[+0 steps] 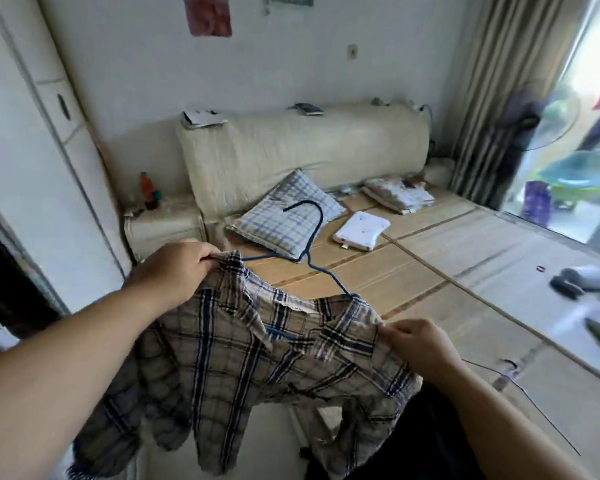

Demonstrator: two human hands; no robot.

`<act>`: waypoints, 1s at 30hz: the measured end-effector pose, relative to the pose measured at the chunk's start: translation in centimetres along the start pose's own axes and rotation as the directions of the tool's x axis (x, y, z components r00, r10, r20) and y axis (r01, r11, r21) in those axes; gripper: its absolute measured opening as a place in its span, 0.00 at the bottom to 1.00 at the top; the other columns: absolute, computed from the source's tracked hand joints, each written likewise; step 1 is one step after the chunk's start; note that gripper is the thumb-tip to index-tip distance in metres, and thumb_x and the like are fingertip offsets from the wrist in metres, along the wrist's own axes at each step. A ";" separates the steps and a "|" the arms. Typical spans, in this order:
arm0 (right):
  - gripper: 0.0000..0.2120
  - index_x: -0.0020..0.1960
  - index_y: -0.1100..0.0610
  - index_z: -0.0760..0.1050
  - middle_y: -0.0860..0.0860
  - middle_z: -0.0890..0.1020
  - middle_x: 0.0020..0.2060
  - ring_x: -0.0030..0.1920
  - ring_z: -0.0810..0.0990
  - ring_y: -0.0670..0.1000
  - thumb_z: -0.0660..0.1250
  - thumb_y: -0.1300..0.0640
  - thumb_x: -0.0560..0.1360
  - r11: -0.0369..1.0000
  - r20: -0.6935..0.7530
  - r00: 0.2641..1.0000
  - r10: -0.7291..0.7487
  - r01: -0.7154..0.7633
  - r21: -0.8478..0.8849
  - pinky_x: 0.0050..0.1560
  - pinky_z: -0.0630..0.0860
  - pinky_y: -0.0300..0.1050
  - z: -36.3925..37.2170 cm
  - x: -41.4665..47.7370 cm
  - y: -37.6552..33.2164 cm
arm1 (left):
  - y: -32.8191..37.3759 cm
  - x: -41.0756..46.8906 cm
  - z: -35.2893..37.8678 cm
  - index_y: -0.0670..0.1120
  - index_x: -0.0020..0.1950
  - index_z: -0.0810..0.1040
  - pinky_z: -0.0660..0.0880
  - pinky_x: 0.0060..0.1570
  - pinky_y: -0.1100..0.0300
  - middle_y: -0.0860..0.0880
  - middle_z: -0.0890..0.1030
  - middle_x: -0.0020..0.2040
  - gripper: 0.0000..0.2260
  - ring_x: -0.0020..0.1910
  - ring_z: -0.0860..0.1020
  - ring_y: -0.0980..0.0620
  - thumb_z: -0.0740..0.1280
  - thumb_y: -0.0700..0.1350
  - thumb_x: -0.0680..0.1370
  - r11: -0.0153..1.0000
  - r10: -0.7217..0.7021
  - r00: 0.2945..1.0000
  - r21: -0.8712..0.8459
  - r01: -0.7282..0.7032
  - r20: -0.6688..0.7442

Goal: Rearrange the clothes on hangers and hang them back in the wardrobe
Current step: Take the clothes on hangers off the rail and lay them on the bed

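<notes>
A beige and navy plaid shirt (pixel 243 362) hangs in the air over the near end of the bed. A blue wire hanger (pixel 314 233) sits inside it, its hook sticking up above the collar. My left hand (pixel 172 268) grips the shirt's left shoulder at the hanger's end. My right hand (pixel 420 344) pinches the right shoulder fabric. The hanger's right arm enters the collar; its lower bar shows through the open neck. The white wardrobe (pixel 25 140) stands at the left.
A bed with a bamboo mat (pixel 447 258) lies ahead, carrying a checked pillow (pixel 284 216), a white flat device (pixel 361 230) and folded bedding (pixel 399 194). Another wire hanger (pixel 510 375) lies on the mat at the right. A nightstand (pixel 163 223) holds bottles.
</notes>
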State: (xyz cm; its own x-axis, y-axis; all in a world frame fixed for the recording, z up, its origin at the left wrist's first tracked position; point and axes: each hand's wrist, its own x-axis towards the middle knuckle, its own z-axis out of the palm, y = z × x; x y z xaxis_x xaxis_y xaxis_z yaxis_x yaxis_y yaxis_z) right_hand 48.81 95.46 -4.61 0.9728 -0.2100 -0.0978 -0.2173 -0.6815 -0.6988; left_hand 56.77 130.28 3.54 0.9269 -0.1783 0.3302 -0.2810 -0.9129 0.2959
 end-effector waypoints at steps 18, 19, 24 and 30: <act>0.09 0.39 0.50 0.84 0.52 0.84 0.33 0.38 0.81 0.55 0.68 0.50 0.74 0.800 -0.248 0.761 0.600 -0.575 0.171 0.43 0.77 0.50 -16.7 -8.6 30.5 | 33.1 4.5 28.3 0.55 0.58 0.80 0.70 0.53 0.58 0.47 0.79 0.56 0.16 0.56 0.75 0.44 0.63 0.40 0.75 0.914 0.382 0.767 -0.334 -0.230 0.516; 0.10 0.41 0.51 0.84 0.50 0.84 0.34 0.38 0.80 0.53 0.67 0.49 0.75 0.790 -0.249 0.751 0.612 -0.589 0.168 0.42 0.76 0.47 -17.0 -7.8 32.3 | 34.6 5.0 29.7 0.56 0.58 0.80 0.70 0.53 0.58 0.48 0.79 0.56 0.15 0.55 0.76 0.45 0.63 0.41 0.76 0.918 0.373 0.763 -0.328 -0.222 0.527; 0.14 0.46 0.50 0.81 0.46 0.80 0.35 0.36 0.75 0.47 0.60 0.45 0.78 0.727 -0.169 0.715 0.679 -0.686 0.018 0.31 0.65 0.39 -17.4 -2.6 40.3 | 39.7 7.2 37.4 0.61 0.52 0.80 0.68 0.43 0.59 0.54 0.80 0.50 0.15 0.48 0.76 0.50 0.62 0.41 0.76 0.955 0.278 0.742 -0.257 -0.146 0.610; 0.16 0.50 0.56 0.80 0.51 0.81 0.41 0.44 0.78 0.52 0.58 0.47 0.80 0.657 -0.077 0.660 0.747 -0.751 -0.064 0.42 0.72 0.43 -16.1 2.9 48.5 | 44.0 9.0 45.9 0.59 0.48 0.80 0.70 0.37 0.60 0.55 0.78 0.48 0.13 0.42 0.74 0.53 0.59 0.44 0.79 0.980 0.193 0.699 -0.174 -0.099 0.689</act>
State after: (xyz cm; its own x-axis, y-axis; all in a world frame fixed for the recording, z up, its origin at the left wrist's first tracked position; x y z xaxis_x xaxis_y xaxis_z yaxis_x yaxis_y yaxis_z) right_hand 39.76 50.55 -27.41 0.4738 -0.7020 -0.5316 -0.8785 -0.3352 -0.3404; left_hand 64.21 71.67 -21.58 0.7651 -0.5532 -0.3295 -0.4100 -0.8132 0.4131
